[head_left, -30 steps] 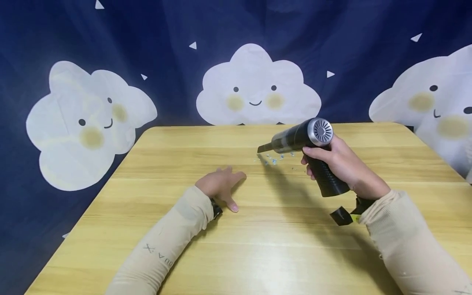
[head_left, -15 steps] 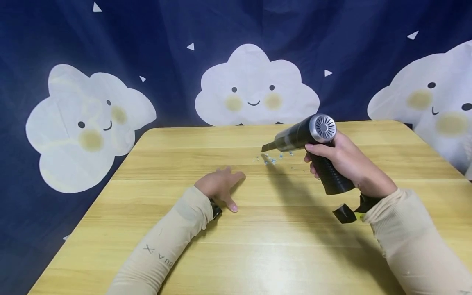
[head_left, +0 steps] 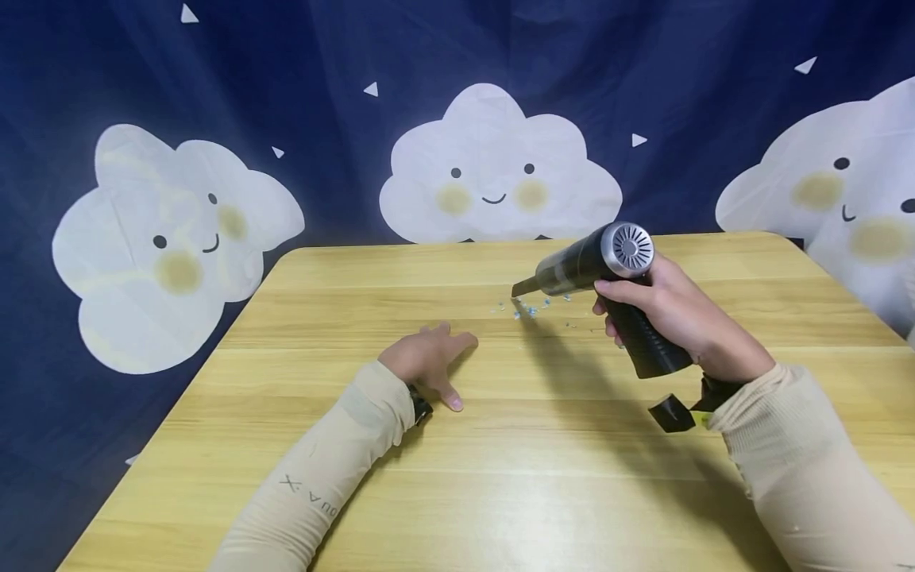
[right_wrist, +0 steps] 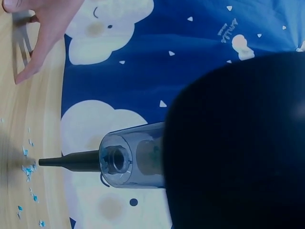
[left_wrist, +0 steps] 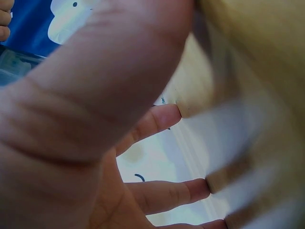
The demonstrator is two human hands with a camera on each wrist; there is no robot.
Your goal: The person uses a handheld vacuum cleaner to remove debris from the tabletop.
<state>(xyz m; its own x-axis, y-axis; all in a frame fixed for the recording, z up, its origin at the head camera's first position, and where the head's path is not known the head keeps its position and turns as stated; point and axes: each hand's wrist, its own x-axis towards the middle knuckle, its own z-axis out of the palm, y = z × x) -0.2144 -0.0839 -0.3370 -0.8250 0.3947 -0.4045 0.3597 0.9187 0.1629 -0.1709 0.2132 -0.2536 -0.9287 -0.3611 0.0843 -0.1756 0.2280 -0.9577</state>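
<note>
My right hand point(head_left: 679, 318) grips the ribbed handle of a black handheld vacuum cleaner point(head_left: 582, 262) with a silver vented end cap. Its narrow dark nozzle point(right_wrist: 71, 161) points down and left, its tip close over scattered blue and white paper bits point(head_left: 530, 310) on the wooden table. Behind the nozzle is a clear dust chamber point(right_wrist: 133, 155), seen in the right wrist view. To the left, my left hand point(head_left: 429, 359) rests on the table with fingers spread and fingertips on the wood, holding nothing. In the left wrist view its thumb fills much of the picture.
The light wooden table point(head_left: 457, 500) spans the view, its far edge meeting a dark blue curtain point(head_left: 329, 48) printed with white smiling clouds. A few tiny specks lie right of the main bits. A black strap device point(head_left: 672, 413) hangs at my right wrist.
The vacuum cleaner and my right hand have shifted slightly to the right, the nozzle tip staying near the paper bits. My left hand has kept its place.
</note>
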